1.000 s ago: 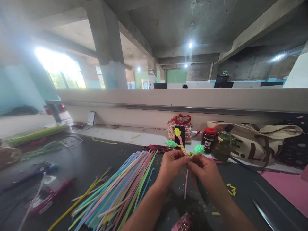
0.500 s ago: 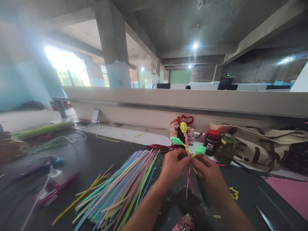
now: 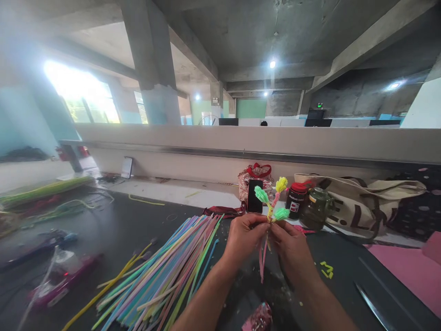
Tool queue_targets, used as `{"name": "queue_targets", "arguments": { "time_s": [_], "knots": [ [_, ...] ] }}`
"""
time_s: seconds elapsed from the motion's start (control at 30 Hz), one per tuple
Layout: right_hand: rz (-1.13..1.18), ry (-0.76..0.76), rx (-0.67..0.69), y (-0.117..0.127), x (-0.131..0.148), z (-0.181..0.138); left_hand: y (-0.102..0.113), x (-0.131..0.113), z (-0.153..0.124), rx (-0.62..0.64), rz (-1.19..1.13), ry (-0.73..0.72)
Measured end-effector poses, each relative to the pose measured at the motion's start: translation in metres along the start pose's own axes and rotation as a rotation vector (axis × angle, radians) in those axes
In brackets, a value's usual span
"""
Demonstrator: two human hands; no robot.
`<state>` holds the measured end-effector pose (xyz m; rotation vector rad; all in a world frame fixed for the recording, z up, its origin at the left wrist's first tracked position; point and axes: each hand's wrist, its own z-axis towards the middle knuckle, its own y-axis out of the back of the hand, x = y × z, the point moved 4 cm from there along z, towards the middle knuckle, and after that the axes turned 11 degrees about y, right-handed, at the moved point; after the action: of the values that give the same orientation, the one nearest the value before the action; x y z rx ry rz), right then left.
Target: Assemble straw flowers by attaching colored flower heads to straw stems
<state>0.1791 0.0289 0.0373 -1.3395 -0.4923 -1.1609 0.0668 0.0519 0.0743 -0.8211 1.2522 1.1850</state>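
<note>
Between my two hands stands a pipe cleaner flower stem [image 3: 269, 214], with a yellow tuft on top, a pink twisted section and two green tufts at its sides. My left hand [image 3: 245, 236] pinches it from the left with thumb and forefinger. On the other side, my right hand [image 3: 288, 241] pinches the same stem, its fingertips close to the left ones. Pink pipe cleaner ends [image 3: 262, 264] hang down below the fingers. To the left of my hands lies a big bundle of pastel pipe cleaners [image 3: 165, 276].
Behind my hands are a phone [image 3: 255, 196], a patterned bag [image 3: 243, 184], a red-lidded jar [image 3: 295, 200] and a green bottle [image 3: 314, 209]. A purple glue gun stand [image 3: 62, 285] is at left. Scissors-like metal [image 3: 372, 305] and pink sheets [image 3: 403, 271] lie right.
The flower stem has tilted to the right, and its green tufts have turned. Both hands still pinch it. The view has shifted slightly to the right.
</note>
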Motion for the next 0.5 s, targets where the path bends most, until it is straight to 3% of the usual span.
{"name": "queue_targets", "arguments": {
  "time_s": [0.5],
  "knots": [
    [0.144, -0.048, -0.069, -0.0045, 0.0025, -0.0036, -0.0026, -0.0018, -0.0023, -0.023, -0.037, 0.017]
  ]
}}
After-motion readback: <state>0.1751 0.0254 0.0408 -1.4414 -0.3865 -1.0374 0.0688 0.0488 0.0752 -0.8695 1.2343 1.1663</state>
